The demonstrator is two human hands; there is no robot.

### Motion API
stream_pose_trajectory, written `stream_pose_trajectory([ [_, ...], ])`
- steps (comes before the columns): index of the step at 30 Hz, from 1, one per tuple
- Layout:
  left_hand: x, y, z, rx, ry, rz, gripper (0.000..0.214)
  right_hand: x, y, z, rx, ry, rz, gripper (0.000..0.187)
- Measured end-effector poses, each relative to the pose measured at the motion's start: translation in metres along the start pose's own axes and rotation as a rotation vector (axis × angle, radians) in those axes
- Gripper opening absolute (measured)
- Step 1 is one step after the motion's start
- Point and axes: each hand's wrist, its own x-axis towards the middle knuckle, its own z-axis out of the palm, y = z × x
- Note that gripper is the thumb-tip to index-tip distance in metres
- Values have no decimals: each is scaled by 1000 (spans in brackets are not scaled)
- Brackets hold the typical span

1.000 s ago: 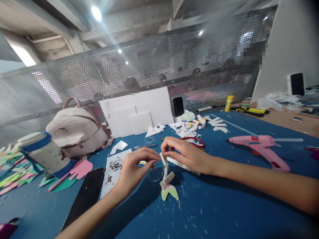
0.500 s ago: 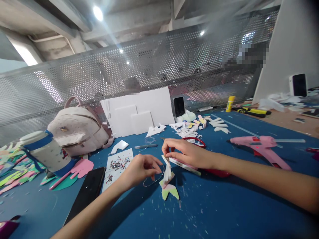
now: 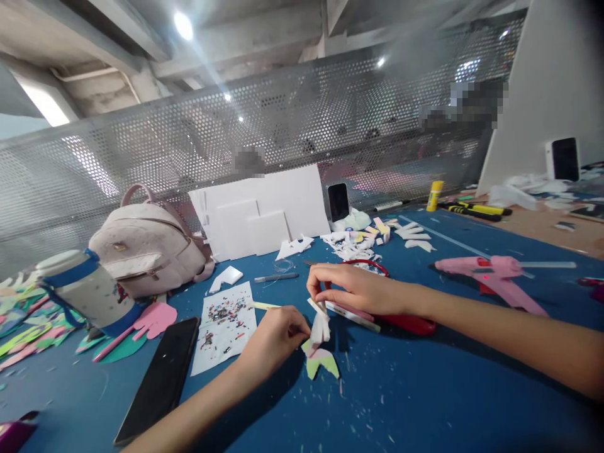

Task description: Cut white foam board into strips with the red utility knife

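Observation:
A small white and pale green foam figure (image 3: 319, 349) stands upright on the blue table (image 3: 425, 390) in front of me. My right hand (image 3: 352, 290) pinches its top from above, fingers closed. My left hand (image 3: 276, 340) is closed in a pinch against the figure's left side, low down near the table; what its fingertips hold is too small to name. Red-handled scissors (image 3: 406, 322) lie right behind my right hand.
A pink glue gun (image 3: 495, 277) lies at the right. A black phone (image 3: 163, 374) and a sheet with confetti bits (image 3: 226, 324) lie at the left, beside a bottle (image 3: 85, 289) and a backpack (image 3: 146, 242). White foam boards (image 3: 264, 211) lean against the mesh fence.
My left hand has dropped from beside the figure's top down toward the table and closed against its lower left side. My right hand stayed on the top, which tilted slightly.

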Motion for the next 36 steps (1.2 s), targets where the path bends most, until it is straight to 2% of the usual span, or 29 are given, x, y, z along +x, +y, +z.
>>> stream_pose_trajectory([
  [10,0,-2,-6,91,27,-54,27,-1,0,-2,-45,-57,-19,11],
  [16,3,-9,-13,53,84,-67,19,-1,-7,-14,-42,-34,-12,11],
  [23,6,-14,1,16,70,14,18,-1,-16,-22,-67,-13,0,13],
  [36,-4,1,4,398,12,80,24,0,-17,-19,-79,-56,-16,13],
])
